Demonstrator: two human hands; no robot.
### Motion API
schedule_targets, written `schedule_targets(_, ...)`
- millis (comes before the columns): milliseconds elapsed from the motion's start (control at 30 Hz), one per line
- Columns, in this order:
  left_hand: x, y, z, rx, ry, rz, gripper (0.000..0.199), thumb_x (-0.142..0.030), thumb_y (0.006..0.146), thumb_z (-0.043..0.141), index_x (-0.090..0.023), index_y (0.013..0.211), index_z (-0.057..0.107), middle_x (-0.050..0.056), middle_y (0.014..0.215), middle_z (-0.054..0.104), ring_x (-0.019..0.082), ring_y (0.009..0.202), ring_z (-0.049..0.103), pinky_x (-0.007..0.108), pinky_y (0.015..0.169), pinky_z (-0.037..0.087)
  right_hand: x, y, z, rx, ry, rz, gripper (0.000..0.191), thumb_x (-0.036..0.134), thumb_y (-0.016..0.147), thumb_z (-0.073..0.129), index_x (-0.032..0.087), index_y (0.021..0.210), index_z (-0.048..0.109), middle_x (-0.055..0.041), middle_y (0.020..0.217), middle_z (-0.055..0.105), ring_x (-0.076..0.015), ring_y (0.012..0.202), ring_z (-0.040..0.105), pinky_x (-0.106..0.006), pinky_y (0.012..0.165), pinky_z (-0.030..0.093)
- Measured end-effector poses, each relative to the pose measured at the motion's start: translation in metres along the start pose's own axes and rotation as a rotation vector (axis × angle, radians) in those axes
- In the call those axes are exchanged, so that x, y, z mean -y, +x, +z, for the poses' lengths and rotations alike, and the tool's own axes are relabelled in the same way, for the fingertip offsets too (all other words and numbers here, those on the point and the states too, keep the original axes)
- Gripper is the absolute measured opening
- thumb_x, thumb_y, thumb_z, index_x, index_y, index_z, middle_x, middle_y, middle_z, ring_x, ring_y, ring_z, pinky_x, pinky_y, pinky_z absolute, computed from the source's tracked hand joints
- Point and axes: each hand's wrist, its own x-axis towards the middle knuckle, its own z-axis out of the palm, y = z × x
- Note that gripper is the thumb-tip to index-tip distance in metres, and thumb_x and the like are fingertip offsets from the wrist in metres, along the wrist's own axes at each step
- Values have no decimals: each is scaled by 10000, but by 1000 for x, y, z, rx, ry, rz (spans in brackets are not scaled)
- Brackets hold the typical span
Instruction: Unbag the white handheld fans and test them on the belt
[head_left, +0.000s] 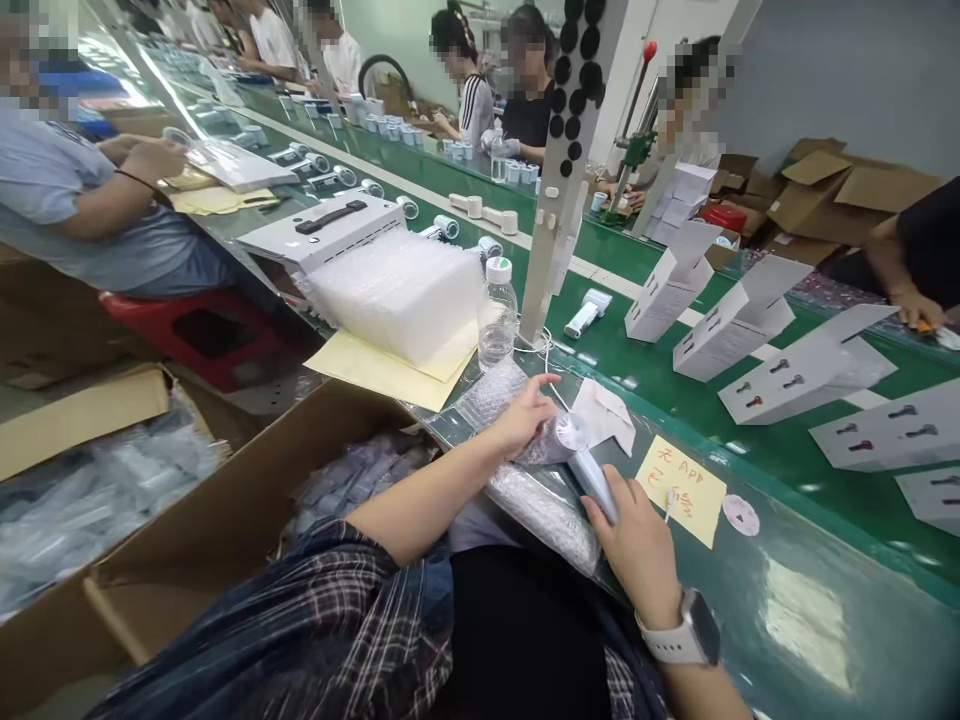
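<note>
A light blue handheld device (592, 482) with a round head lies between my hands over the dark work surface. My right hand (637, 535) wraps round its handle. Beside the round head, my left hand (523, 420) touches a clear bubble bag (541, 448), with its index finger stretched out; its other fingers are partly hidden. More bubble wrap (491, 392) lies left of that hand. Under the device is a clear plastic bundle (544, 512). A white cloth (606, 415) sits just beyond the device, and a yellow note (682, 490) with red writing is to its right.
A bottle (498, 318) stands by the metal post (551, 210). White foam sheets (401, 290) are stacked at the left. Open white boxes (810, 365) line the green belt (611, 350). Cardboard boxes (247, 500) holding plastic bags sit lower left. Other people are along the line.
</note>
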Motion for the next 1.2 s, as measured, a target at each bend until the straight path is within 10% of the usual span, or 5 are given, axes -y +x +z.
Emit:
schedule_targets(200, -36, -24, -6, 207, 597, 525, 535, -130, 1005, 428, -223, 1529, 475, 27, 887, 633, 204, 865, 561, 331, 825, 463, 18, 4, -31, -42, -275, -241, 353, 331, 1069, 494, 191, 1333, 681, -72, 863, 643, -205, 663, 636, -311, 550, 429)
schedule_targets(333, -59, -36, -19, 268, 1059, 837, 614, -71, 1013, 415, -218, 1608, 375, 42, 946, 668, 219, 887, 566, 360, 790, 426, 15, 11, -45, -67, -117, -83, 253, 399, 1015, 612, 201, 1123, 726, -66, 904, 658, -201, 671, 642, -305, 561, 447)
schedule_targets(533, -90, -37, -17, 246, 1264, 902, 594, -94, 1010, 465, -195, 1589, 377, 37, 904, 663, 222, 852, 571, 380, 730, 374, 27, 16, -38, -95, 123, -71, 329, 460, 997, 616, 169, 1098, 728, -114, 945, 720, -236, 743, 685, -311, 624, 476)
schedule_targets(767, -108, -30, -14, 161, 1326, 956, 526, -63, 1006, 452, -183, 1518, 449, 33, 896, 662, 217, 810, 590, 381, 747, 384, 17, 29, -66, -128, 488, 267, 400, 583, 877, 691, 212, 731, 652, -75, 753, 645, -216, 717, 598, -310, 655, 436)
schedule_targets(1200, -99, -11, -3, -58, 911, 1058, 571, 3, 949, 390, -182, 1488, 415, 29, 910, 712, 195, 814, 678, 333, 733, 449, 14, 61, -76, -182, 611, 335, 510, 589, 1003, 509, 184, 708, 606, -11, 607, 567, -132, 535, 452, -267, 508, 336)
